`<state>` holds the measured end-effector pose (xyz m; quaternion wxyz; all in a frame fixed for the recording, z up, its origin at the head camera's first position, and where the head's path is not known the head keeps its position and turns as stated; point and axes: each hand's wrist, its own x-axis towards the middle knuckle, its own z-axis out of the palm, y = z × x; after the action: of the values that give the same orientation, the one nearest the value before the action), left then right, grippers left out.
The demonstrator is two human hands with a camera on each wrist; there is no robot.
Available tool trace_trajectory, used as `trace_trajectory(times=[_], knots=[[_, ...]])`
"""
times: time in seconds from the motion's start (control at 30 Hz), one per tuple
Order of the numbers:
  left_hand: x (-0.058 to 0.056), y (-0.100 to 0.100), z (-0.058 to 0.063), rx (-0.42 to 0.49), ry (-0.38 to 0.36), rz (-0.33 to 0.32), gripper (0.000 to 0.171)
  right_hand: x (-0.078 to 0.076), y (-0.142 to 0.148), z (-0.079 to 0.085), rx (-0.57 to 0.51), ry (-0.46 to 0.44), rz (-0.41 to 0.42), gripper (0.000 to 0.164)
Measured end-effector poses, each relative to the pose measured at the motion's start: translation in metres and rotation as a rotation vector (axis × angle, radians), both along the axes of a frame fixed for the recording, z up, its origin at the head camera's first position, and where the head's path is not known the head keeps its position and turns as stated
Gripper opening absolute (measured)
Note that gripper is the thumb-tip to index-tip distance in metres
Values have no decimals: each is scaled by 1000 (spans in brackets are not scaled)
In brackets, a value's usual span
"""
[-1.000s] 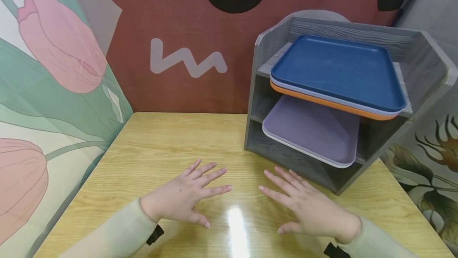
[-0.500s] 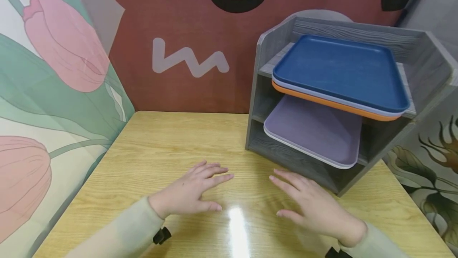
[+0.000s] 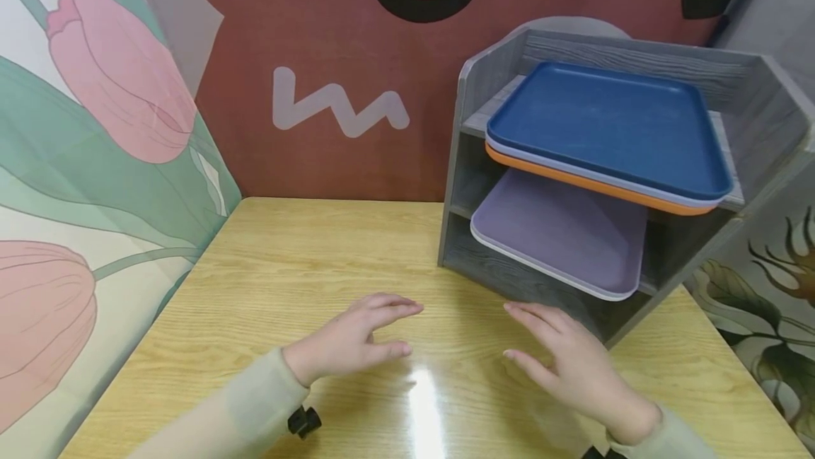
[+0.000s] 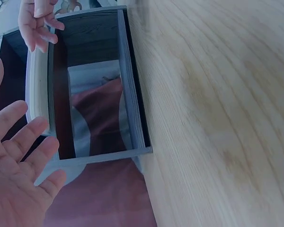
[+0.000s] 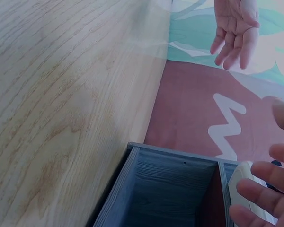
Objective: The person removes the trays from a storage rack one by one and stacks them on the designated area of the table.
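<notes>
Both hands hover over the wooden table with nothing in them. The left hand has its fingers together and extended to the right, thumb apart below; its palm and spread fingers show in the left wrist view. Facing it across a gap, the right hand has loosely straight fingers and is nearest the front of the grey shelf unit. On the shelf's top lies a blue tray, stacked over a pale lilac tray and an orange tray. Below, a purple tray with a white edge sticks out of the middle level.
The light wooden table runs back to a reddish-brown wall hanging. A tulip-patterned cloth borders the left side, and a flower-patterned cloth the right. The bottom compartment of the shelf faces the hands.
Both hands have turned from palms-down with spread fingers to palms more inward, fingers closer together. They have shifted slightly to the right in view. The trays stay in place on the shelf.
</notes>
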<state>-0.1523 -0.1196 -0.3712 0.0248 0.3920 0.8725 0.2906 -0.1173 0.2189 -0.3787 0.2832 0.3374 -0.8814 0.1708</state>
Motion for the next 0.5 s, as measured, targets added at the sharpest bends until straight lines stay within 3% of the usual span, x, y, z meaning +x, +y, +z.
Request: trace_trajectory(times=[0.17, 0.33, 0.5], knots=[[-1, 5, -1, 91, -109, 24, 54, 0, 3, -1, -156, 57, -28, 54], [-3, 13, -2, 147, -215, 79, 51, 1, 9, 1, -254, 33, -40, 47], [-8, 23, -3, 205, -297, 82, 50, 3, 15, 4, -355, 3, -77, 43]])
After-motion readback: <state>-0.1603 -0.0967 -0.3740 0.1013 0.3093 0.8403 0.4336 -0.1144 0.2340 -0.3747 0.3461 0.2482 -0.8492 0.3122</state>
